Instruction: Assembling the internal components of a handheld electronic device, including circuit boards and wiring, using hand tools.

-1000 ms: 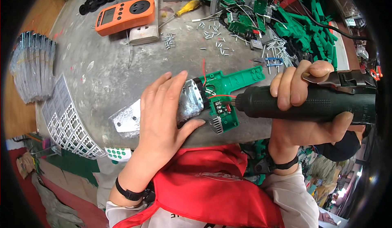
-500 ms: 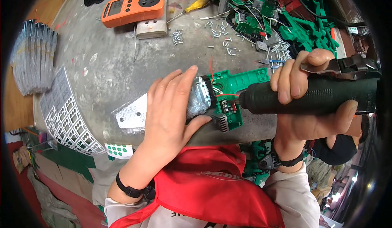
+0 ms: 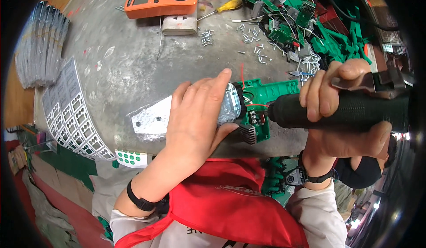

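My left hand lies over a clear-wrapped metal part and holds it down. A white plate with two dark holes in clear film pokes out from under the palm. Against the wrapped part sits an open green plastic housing with red wires and a small terminal block inside. A black finned piece is at its near edge, by my left thumb. My right hand grips a black electric screwdriver sideways, its nose at the terminal block; the bit's contact is hard to make out.
An orange meter rests on a white power strip at the back. Loose screws, a yellow screwdriver, green circuit boards and green plastic pieces lie beyond. Plastic sleeves and sticker sheets are left.
The whole view has shifted, so the bench things appear farther right. Both hands keep their holds, and the screwdriver's nose stays at the terminal block.
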Available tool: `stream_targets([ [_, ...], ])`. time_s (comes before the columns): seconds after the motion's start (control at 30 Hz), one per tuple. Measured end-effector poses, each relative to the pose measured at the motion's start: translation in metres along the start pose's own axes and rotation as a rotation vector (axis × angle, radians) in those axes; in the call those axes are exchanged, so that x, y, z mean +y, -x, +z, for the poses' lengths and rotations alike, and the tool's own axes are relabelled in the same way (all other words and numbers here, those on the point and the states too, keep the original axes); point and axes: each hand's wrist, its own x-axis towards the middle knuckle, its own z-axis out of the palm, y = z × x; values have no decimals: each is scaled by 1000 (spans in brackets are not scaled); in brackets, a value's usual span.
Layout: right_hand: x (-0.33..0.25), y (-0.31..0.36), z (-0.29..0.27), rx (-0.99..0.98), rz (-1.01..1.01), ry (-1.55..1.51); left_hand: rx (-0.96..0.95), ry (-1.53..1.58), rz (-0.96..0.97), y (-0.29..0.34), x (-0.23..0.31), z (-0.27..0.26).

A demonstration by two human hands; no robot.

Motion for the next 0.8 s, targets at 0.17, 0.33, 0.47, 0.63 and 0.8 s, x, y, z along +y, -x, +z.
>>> stream_targets([
  [0.17,-2,0,-2,-123,-36,-44,15,-21,-38,0,1,2],
  [0.33,-9,6,9,-41,-21,-18,46,2,-52,0,1,4],
  [0.47,-7,12,11,-16,-63,-11,50,2,-35,0,0,5],
  [0.63,-6,13,7,-18,-51,-20,60,0,-23,0,-1,7],
  [0.8,-6,13,6,-8,-49,-22,63,-30,-19,0,-1,7],
])
